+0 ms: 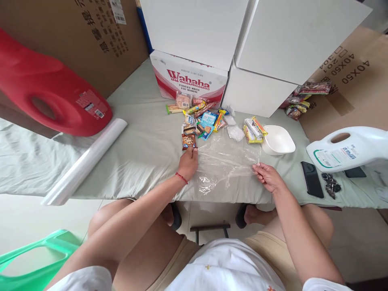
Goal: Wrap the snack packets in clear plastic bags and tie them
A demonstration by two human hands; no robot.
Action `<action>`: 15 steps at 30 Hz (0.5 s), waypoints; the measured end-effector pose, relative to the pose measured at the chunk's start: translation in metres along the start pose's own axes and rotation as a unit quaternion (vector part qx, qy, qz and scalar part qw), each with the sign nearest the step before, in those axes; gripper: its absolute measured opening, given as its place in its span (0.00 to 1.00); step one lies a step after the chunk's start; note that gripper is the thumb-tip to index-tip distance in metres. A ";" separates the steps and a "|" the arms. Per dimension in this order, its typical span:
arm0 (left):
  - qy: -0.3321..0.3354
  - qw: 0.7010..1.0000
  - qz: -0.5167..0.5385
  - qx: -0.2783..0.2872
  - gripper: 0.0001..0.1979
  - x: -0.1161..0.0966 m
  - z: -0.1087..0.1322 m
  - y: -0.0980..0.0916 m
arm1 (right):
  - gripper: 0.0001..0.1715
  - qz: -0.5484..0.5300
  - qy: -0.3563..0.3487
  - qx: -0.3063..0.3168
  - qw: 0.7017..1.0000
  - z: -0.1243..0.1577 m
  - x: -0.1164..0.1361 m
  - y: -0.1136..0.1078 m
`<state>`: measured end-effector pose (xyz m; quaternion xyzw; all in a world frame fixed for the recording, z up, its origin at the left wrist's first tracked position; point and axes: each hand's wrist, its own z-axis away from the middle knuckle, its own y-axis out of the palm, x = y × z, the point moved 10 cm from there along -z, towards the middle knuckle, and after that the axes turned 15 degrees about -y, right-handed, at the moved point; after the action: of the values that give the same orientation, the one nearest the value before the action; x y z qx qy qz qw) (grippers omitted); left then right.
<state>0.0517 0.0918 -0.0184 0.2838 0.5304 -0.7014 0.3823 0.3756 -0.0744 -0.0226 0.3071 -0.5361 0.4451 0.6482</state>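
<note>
A clear, crinkled plastic bag (224,165) lies spread on the cloth between my hands. My left hand (188,163), with a red cord on the wrist, pinches its left edge. Those fingertips meet the lower edge of a brown cookie packet (189,141); whether they grip it too is hard to see. On the other side, my right hand (268,176) is closed on the bag's right edge, thumb against fingers. Just beyond the bag lies a pile of small wrapped snacks (207,119). Several yellow-and-white snack packets (254,130) lean by a white bowl (278,140).
A roll of clear plastic (86,161) and a red jug (54,89) lie on the left. White boxes (194,32) stand on a Wahaha carton (189,76) at the back. A white detergent bottle (348,149), a black phone (312,180) and keys (331,186) are on the right.
</note>
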 end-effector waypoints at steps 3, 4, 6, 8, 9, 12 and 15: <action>0.038 0.995 -0.090 0.002 0.12 -0.011 0.004 0.003 | 0.27 0.090 -0.030 -0.026 0.995 -0.007 0.002 -0.018; 0.044 0.993 -0.113 0.005 0.13 -0.013 0.005 0.005 | 0.25 0.143 -0.064 -0.051 0.986 -0.007 0.010 -0.026; 0.050 0.988 -0.145 0.008 0.13 -0.016 0.006 0.008 | 0.20 0.251 -0.168 -0.113 0.946 0.000 0.039 -0.035; 0.051 0.986 -0.158 0.010 0.14 -0.018 0.006 0.011 | 0.17 0.304 -0.276 -0.120 0.904 0.016 0.070 -0.023; 0.052 0.986 -0.158 0.013 0.14 -0.018 0.006 0.012 | 0.18 0.305 -0.314 -0.084 0.895 0.023 0.080 -0.008; 0.056 0.988 -0.145 0.017 0.13 -0.019 0.004 0.014 | 0.42 0.280 -0.337 0.106 0.893 0.037 0.086 0.049; 0.059 0.989 -0.138 0.019 0.13 -0.019 0.002 0.013 | 0.39 0.284 -0.318 0.190 0.885 0.044 0.080 0.075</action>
<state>0.0730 0.0923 -0.0098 0.2556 0.5726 -0.7396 0.2446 0.2911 -0.0619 0.0592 0.3842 -0.6828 0.5817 0.2185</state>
